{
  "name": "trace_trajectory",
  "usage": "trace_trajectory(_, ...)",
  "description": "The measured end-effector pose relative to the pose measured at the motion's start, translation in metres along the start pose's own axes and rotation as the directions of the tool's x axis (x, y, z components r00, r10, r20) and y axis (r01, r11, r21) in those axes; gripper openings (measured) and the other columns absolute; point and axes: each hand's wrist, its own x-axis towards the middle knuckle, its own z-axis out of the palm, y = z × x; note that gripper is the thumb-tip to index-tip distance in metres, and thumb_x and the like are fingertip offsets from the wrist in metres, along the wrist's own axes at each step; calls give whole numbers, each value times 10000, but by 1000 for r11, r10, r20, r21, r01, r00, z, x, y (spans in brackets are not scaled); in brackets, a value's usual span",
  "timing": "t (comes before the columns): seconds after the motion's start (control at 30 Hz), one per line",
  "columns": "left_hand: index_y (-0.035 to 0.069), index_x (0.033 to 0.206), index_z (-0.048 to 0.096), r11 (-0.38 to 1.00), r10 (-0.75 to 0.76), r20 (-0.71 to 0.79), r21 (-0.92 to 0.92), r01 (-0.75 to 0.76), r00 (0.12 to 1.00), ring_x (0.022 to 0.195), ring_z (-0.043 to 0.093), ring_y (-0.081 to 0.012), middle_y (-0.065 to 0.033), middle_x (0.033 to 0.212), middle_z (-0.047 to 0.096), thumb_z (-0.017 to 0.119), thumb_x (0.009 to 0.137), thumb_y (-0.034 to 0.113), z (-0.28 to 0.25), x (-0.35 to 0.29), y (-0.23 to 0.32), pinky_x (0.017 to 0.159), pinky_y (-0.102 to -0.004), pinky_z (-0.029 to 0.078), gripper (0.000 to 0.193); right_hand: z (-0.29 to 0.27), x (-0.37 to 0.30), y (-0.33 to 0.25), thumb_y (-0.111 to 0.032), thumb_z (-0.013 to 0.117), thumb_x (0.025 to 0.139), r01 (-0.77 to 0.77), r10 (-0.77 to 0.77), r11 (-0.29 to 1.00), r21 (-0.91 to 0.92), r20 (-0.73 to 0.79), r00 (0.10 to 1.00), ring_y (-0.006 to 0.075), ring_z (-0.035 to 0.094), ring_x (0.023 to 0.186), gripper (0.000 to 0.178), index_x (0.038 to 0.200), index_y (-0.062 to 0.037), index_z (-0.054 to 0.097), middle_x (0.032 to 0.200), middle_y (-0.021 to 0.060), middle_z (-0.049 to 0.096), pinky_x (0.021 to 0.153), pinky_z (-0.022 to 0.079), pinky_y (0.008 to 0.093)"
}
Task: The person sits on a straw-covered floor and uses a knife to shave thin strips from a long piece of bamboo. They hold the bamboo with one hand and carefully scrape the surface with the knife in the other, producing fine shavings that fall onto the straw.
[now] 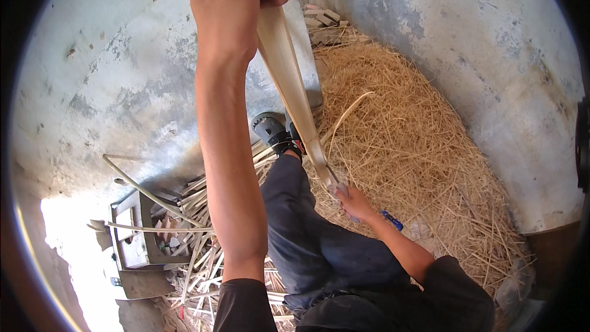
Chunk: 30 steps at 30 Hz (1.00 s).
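Note:
My left hand (236,0) is raised at the top of the view, fingers closed around the upper end of a long pale bamboo strip (289,74). The strip slants down across the view toward my right hand (356,204). That hand is closed on a knife (332,176), whose blade lies against the strip's lower end; part of its handle is hidden by the fingers. A thin curled sliver (349,114) rises beside the strip, and I cannot tell whether it is attached. Below the strip are my dark-trousered leg and a grey shoe (268,128).
A heap of straw-like shavings (405,129) covers the floor ahead and right. Cut strips (200,258) lie left of my legs by an open box frame (132,233). A blue object (392,220) lies near my right forearm. Weathered walls (467,43) close in both sides; bricks (322,18) sit at the back.

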Motion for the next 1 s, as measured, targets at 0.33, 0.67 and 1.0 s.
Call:
trace_trajectory(0.33,160,1152,529,996,-49,12,-74,50,999,564,310,-50,87,707,372,461,1163,448,-21,8,-9,477,-233,285,296,-20,12,30,-347,614,1092,-464,248,585,666,398,883,88,376,417,255,992,-128,530,596,-52,399,400,323,282)
trace_trajectory(0.67,167,1146,558,988,75,-153,143,-53,985,537,311,-38,95,687,368,505,1131,528,-4,-8,6,438,-219,261,365,15,12,47,-315,636,1048,78,-89,989,-122,-95,991,188,548,623,293,999,-27,615,718,68,576,612,450,369)
trace_trajectory(1.0,164,1155,552,469,112,425,-819,329,898,505,282,-19,104,664,332,502,1107,593,-53,9,-5,408,-213,224,434,3,20,159,-329,662,1027,30,-32,971,-236,-2,1000,294,638,741,339,1021,9,628,769,149,612,706,495,439)
